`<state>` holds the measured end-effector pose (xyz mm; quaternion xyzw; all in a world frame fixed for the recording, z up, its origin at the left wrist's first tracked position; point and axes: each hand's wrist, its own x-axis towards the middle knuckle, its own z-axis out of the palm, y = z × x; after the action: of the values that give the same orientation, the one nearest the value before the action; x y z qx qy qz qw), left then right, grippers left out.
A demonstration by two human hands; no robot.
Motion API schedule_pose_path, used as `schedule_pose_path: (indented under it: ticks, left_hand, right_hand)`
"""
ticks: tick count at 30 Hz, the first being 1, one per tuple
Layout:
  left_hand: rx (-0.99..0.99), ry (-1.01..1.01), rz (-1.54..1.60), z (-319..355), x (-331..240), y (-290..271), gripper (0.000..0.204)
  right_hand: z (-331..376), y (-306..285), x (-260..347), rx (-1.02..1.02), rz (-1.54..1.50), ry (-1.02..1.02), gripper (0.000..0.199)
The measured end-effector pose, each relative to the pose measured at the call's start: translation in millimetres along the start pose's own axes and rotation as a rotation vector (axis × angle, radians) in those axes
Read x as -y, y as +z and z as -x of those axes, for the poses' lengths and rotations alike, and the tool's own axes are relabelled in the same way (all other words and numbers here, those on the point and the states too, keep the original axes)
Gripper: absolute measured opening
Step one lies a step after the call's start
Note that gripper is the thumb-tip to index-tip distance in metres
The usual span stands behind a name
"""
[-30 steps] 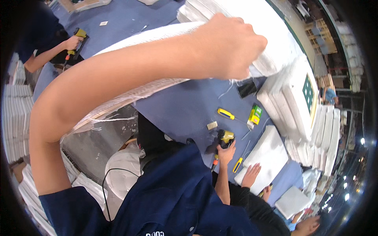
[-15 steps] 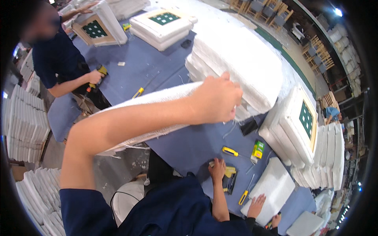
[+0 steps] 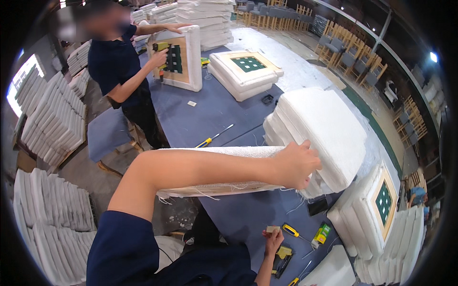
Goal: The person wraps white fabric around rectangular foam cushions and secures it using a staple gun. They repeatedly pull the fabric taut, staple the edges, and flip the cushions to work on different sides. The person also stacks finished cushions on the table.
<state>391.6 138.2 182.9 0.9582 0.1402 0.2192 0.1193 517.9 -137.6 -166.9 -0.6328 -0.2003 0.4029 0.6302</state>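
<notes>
At the centre of the frame, nearest: left hand (image 3: 300,164), forearm laid across the work; fingers curled closed over the right end of a padded seat panel (image 3: 257,151), thumb side partly hidden. Panel: white woven cover, stood on edge, pale wooden board along its lower side, threads loose. Handling, by judgement: fairly light; padding soft and yielding, board stiff; cover not slippery, though frayed edges may snag. Best hold: the board's edge, through the padding, rather than loose cloth.

Lower centre: right hand (image 3: 272,242), grip pinching a small pale block (image 3: 273,229) at the fingertips. Just beside the wrist, a yellow-and-black staple gun (image 3: 282,262), on the blue tabletop (image 3: 183,119).

Lower right: yellow-handled screwdriver (image 3: 290,229); green-and-yellow box (image 3: 322,232); black phone (image 3: 317,207), near the foot of a stack of white padded pieces (image 3: 324,124).

Right edge: further padded seats (image 3: 367,214), green webbing on the outermost face.

Upper left of centre: second screwdriver (image 3: 205,142), lying flat.

Upper left, beyond: co-worker (image 3: 117,66), one hand on an upright seat frame (image 3: 192,71), the other holding a staple gun to it.

Upper right, farthest: rows of wooden chairs (image 3: 350,47).
</notes>
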Motion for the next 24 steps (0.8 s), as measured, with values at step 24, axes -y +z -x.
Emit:
schedule_pose_path:
  ticks: [24]
  left_hand:
    - [0.039, 0.0, 0.053, -2, -3, -3, 0.04]
  right_hand:
    - [-15, -19, -118, 0.094, 0.61, 0.182, 0.024]
